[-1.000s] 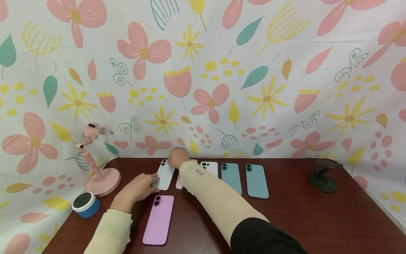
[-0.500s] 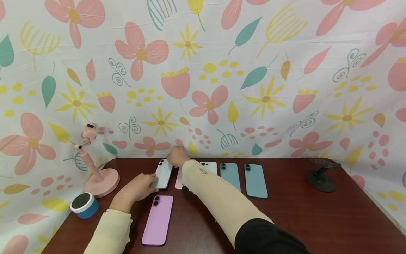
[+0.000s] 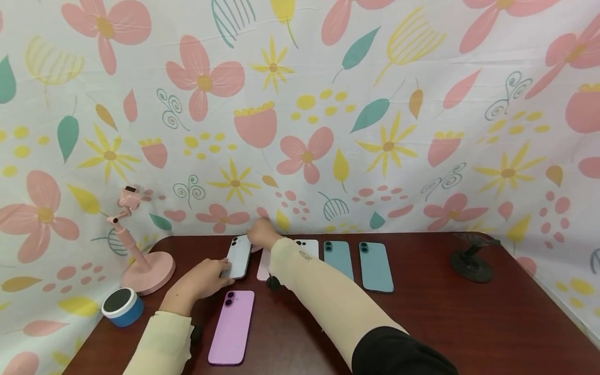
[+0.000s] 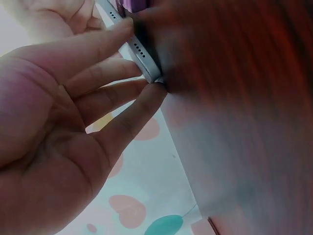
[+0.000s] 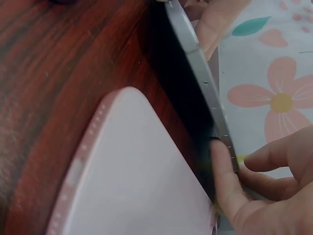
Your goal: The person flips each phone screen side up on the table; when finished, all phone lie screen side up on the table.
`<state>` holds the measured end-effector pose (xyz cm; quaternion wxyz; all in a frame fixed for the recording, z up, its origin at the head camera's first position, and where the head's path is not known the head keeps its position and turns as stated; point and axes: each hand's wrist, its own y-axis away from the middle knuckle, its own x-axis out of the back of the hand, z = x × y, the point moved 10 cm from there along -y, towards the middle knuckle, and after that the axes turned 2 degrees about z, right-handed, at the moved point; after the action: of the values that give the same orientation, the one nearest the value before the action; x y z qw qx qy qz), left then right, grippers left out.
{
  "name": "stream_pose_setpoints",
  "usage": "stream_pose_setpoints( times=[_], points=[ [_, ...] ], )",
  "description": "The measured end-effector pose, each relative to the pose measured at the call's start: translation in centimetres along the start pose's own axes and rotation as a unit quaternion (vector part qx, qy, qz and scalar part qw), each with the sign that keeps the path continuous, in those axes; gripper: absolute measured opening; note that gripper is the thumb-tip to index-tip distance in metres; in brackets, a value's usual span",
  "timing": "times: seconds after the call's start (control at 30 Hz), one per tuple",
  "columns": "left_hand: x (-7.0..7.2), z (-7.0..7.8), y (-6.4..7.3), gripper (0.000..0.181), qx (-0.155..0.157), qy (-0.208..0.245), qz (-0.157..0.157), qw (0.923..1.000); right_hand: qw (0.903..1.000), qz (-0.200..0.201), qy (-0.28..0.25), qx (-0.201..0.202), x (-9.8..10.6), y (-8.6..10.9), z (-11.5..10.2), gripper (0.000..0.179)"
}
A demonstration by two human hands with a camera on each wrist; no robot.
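- Hands: left hand [image 3: 203, 280] pinches the white phone [image 3: 239, 256] near its lower left corner, right hand [image 3: 262, 233] its far right edge.
- It sits at the counter's [image 3: 440, 323] far side, left of the pale pink phone [image 5: 132, 171].
- Best keep both grips light, level.
- Left wrist view reveals speaker holes [image 4: 140, 49]; head view doesn't.

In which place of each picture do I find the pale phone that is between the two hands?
Head: the pale phone is left of centre, below mid-height.
Left wrist: the pale phone is at the top, left of centre, edge visible.
Right wrist: the pale phone runs edge-on from top centre down rightward.
Shared landmark: the floral cloth.
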<state>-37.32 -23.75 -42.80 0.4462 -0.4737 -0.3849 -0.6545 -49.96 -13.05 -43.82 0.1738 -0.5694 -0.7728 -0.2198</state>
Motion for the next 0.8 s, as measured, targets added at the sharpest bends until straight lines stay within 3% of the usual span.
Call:
stream_pose_setpoints(
  times=[0.13, 0.27, 0.43, 0.6, 0.8],
  points=[
    [0.0, -0.2, -0.1, 0.055, 0.005, 0.015, -0.002, 0.9999, 0.9996, 0.014, -0.015, 0.02, 0.4, 0.3, -0.1, 0.036],
    [0.0, -0.2, -0.1, 0.063, 0.014, 0.028, 0.0, 0.9995, 0.9962, 0.006, -0.083, 0.026, 0.4, 1.0, 0.3, 0.02],
    [-0.1, -0.3, -0.3, 0.054, 0.04, 0.045, 0.02, 0.998, 0.9881, -0.002, -0.154, 0.005, 0.2, 1.6, 1.3, 0.041],
    [0.1, -0.3, -0.4, 0.052, 0.063, 0.06, 0.047, 0.9951, 0.985, 0.013, -0.172, -0.012, 0.1, 1.6, 1.8, 0.041],
    [0.3, -0.4, -0.3, 0.054, 0.078, 0.076, 0.053, 0.9927, 0.9793, 0.014, -0.2, -0.024, 0.1, 1.9, 1.8, 0.042]
  ],
)
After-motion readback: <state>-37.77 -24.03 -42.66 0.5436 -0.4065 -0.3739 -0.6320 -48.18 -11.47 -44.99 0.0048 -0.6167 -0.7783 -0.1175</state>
